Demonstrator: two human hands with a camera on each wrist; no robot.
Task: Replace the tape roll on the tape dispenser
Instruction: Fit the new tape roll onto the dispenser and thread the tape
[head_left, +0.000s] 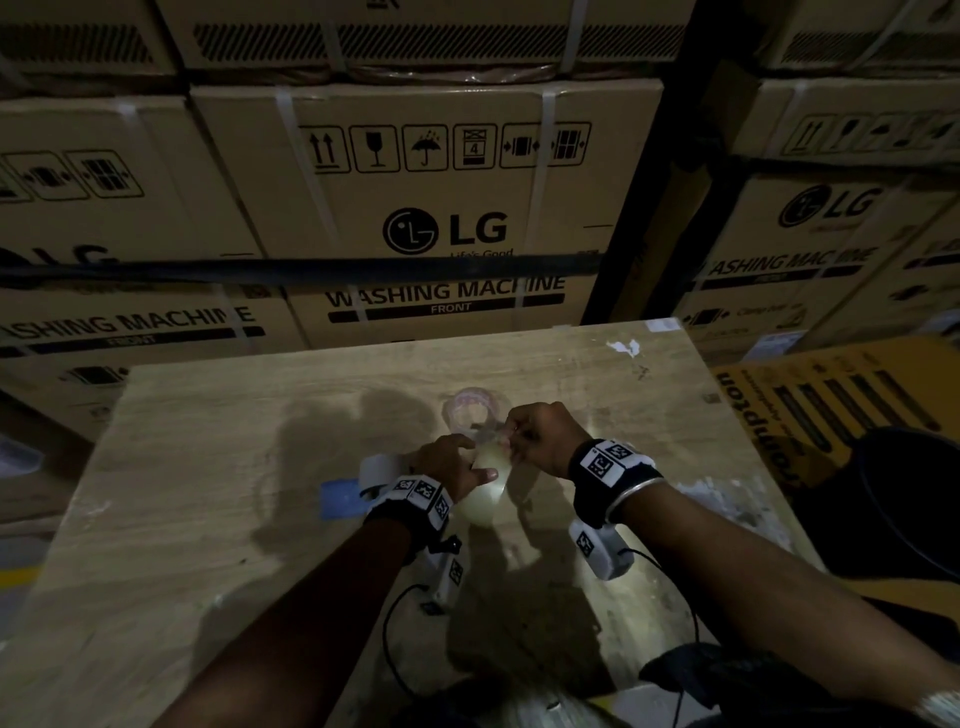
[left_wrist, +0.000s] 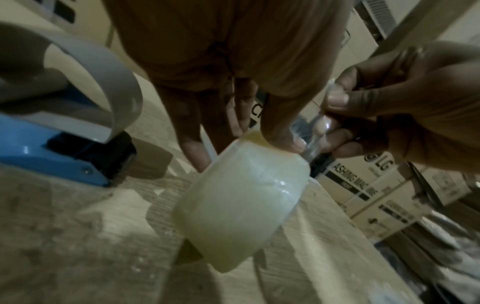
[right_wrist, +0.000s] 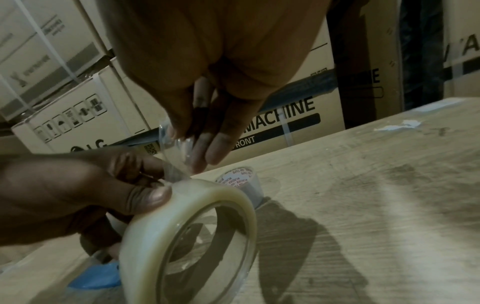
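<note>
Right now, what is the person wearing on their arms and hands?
The hands are bare, with no gloves or sleeves. Each wrist carries a black strap with white square-patterned marker tags: left wrist band, right wrist band. A thin silver bangle sits behind the right band. Small white camera boxes hang below, trailing thin black cables.

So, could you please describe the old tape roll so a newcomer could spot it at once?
On the wooden table, look just beyond both hands. The old tape roll sits there alone: a nearly empty core with red printing inside, unlike the thick, milky new tape roll that the left hand holds.
</note>
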